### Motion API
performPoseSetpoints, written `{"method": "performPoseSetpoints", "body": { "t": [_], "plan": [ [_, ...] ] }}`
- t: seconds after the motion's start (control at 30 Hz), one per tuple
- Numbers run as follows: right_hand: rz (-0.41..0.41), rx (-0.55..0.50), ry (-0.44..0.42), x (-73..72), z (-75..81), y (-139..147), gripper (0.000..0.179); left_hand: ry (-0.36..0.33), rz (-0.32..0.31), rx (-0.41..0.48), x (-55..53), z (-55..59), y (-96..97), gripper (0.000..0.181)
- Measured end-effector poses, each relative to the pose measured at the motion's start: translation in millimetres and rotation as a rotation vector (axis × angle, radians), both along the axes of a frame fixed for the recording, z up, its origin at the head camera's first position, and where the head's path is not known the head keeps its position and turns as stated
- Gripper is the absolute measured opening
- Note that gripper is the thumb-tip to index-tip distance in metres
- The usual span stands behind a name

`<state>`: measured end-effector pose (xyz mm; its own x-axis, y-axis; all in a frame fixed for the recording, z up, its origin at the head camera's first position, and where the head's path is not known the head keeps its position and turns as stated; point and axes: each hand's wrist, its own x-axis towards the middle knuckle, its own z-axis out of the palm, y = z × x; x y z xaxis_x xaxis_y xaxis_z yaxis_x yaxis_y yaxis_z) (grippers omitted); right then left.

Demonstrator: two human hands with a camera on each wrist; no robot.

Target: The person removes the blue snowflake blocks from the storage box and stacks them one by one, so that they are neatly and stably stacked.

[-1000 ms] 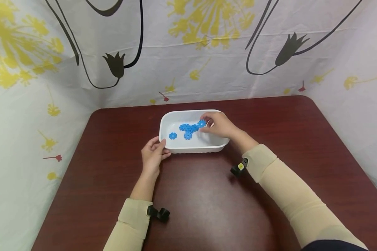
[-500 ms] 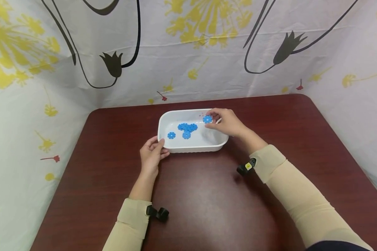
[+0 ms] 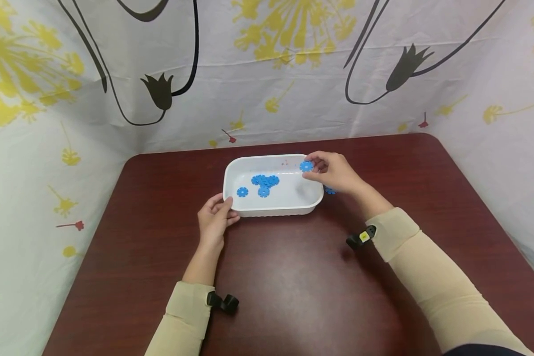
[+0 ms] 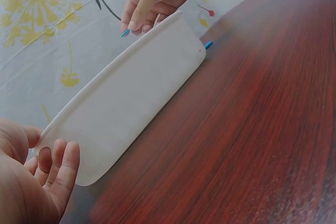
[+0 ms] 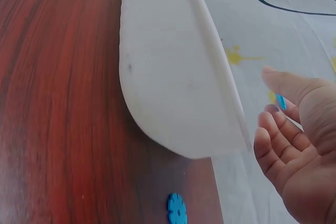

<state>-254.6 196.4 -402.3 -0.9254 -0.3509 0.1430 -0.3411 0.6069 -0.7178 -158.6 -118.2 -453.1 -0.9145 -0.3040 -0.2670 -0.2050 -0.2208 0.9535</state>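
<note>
In the head view my right hand (image 3: 335, 172) pinches a blue notched plastic disc (image 3: 306, 166) between thumb and fingertips, above the right end of a white tray (image 3: 289, 211). The right wrist view shows that same disc (image 5: 281, 101) edge-on, partly hidden by the fingers. My left hand (image 3: 213, 222) grips the tray's near left corner, thumb at the rim and fingers along the outer wall. Inside the tray lies a small overlapping pile of blue notched discs (image 3: 264, 191), with a single disc (image 3: 242, 192) to its left.
Another blue disc (image 3: 331, 190) lies on the dark red wooden table (image 3: 276, 277) just right of the tray, partly covered by the right hand; the right wrist view shows it as a notched disc (image 5: 177, 209). A patterned white cloth (image 3: 249, 99) hangs behind the table.
My right hand has carried the pinched disc rightward from the pile to the tray's right end. The disc on the table has come into sight. My left hand stays at the corner.
</note>
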Motion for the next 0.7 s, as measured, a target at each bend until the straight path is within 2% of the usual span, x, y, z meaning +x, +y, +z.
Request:
{"method": "performPoseSetpoints", "body": {
  "t": [0.37,0.7],
  "plan": [
    [-0.064,-0.054,-0.028,5.4,-4.9,24.0,0.038,0.036,0.002,0.001,-0.2,0.5,0.5,0.035],
    [-0.099,-0.026,-0.023,7.4,-17.8,42.3,0.038,0.026,-0.001,-0.008,0.0,0.0,0.2,0.037]
  ]
}}
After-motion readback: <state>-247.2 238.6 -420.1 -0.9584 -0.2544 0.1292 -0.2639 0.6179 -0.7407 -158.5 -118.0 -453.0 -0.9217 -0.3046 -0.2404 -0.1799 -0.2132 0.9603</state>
